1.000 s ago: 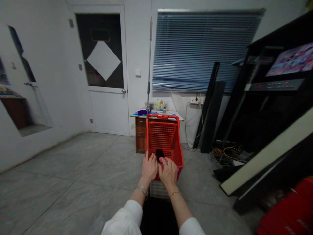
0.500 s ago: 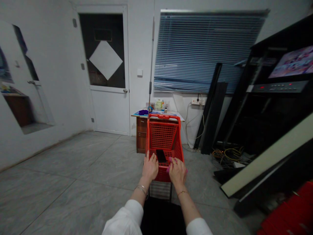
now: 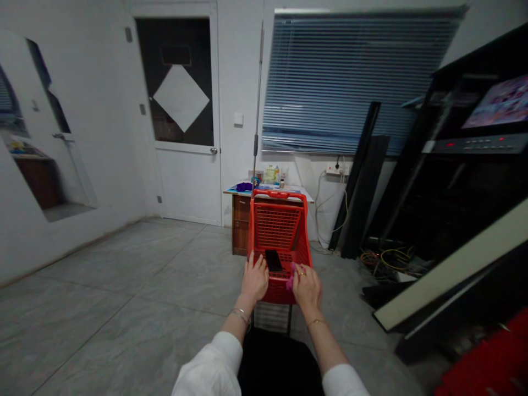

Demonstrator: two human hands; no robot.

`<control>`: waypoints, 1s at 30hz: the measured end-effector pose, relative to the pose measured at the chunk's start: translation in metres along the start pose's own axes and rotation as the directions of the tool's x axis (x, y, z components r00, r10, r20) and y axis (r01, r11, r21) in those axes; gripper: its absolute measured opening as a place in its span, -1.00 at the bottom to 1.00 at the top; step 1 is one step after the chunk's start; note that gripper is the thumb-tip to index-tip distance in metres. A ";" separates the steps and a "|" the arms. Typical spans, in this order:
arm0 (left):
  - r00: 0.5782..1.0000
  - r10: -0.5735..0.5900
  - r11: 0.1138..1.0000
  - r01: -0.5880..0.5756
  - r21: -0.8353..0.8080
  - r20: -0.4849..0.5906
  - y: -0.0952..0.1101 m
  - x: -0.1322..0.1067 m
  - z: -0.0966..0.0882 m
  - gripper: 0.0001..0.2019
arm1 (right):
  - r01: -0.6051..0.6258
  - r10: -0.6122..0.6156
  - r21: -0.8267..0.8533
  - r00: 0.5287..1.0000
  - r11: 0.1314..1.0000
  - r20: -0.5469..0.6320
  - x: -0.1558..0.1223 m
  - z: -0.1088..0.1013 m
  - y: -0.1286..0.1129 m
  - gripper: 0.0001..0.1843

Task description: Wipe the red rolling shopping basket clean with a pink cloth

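Note:
A red shopping cart point(image 3: 277, 223) stands right in front of me. Over its near left corner lies my left hand point(image 3: 254, 278), fingers stretched out and apart, seemingly resting on the rim. My right hand point(image 3: 307, 286) is closed around a crumpled pink cloth point(image 3: 291, 279) at the near right corner. Parts of the cloth stick out beyond the fingers; the rest is hidden in the hand. Between my hands, a black phone point(image 3: 273, 260) lies in the cart, close to the left fingertips.
Behind the cart stands a wooden desk point(image 3: 240, 223) with bottles point(image 3: 270, 175) and a purple cloth point(image 3: 246, 187). A thin pole point(image 3: 256, 110) rises beside it. Black panels point(image 3: 365, 192), loose cables point(image 3: 396, 258) and a pale board point(image 3: 449, 269) are at the right. A white door point(image 3: 187, 184) is behind left.
My right hand has shifted slightly right along the cart's near edge with the pink cloth. The left hand stays at the left corner. The view has shifted a little.

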State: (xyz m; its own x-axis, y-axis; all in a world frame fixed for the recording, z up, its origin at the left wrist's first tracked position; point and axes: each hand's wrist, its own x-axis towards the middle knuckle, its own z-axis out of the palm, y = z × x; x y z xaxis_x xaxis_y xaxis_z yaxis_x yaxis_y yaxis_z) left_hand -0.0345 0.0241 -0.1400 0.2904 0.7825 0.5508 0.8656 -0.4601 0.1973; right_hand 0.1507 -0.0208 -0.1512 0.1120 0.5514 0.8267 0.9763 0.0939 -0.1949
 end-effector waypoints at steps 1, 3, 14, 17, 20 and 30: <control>1.000 -0.005 1.000 0.005 -0.003 -0.009 0.002 0.000 0.001 -0.57 | -0.006 0.006 -0.010 1.000 1.000 -0.009 -0.002 0.003 -0.008 -0.65; 1.000 -0.011 1.000 0.011 0.000 -0.016 0.005 0.001 0.001 -0.57 | 0.013 -0.013 -0.018 1.000 1.000 -0.002 -0.005 0.010 -0.030 -0.66; 1.000 0.013 1.000 -0.014 0.018 0.027 -0.007 -0.001 -0.009 -0.59 | 0.038 -0.039 0.006 0.993 0.999 0.109 0.002 -0.012 -0.003 -0.65; 1.000 0.004 1.000 -0.004 -0.006 0.004 -0.003 0.000 -0.003 -0.58 | -0.044 0.047 -0.042 0.996 0.998 0.075 0.002 -0.011 -0.008 -0.65; 1.000 0.002 1.000 -0.002 -0.010 -0.003 -0.001 0.001 0.001 -0.58 | -0.063 0.068 -0.057 0.994 0.996 0.084 0.000 -0.004 -0.036 -0.69; 0.997 -0.001 0.999 -0.002 0.041 0.076 -0.007 -0.002 -0.017 -0.59 | 0.068 -0.066 -0.010 0.988 0.998 0.141 0.002 -0.013 -0.006 -0.69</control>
State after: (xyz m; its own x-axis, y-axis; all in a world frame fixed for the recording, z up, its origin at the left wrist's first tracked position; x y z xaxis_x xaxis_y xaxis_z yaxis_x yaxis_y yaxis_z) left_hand -0.0479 0.0184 -0.1291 0.3196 0.8129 0.4868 0.8810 -0.4441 0.1632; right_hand 0.1477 -0.0312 -0.1413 0.0197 0.6557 0.7548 0.9835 0.1229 -0.1324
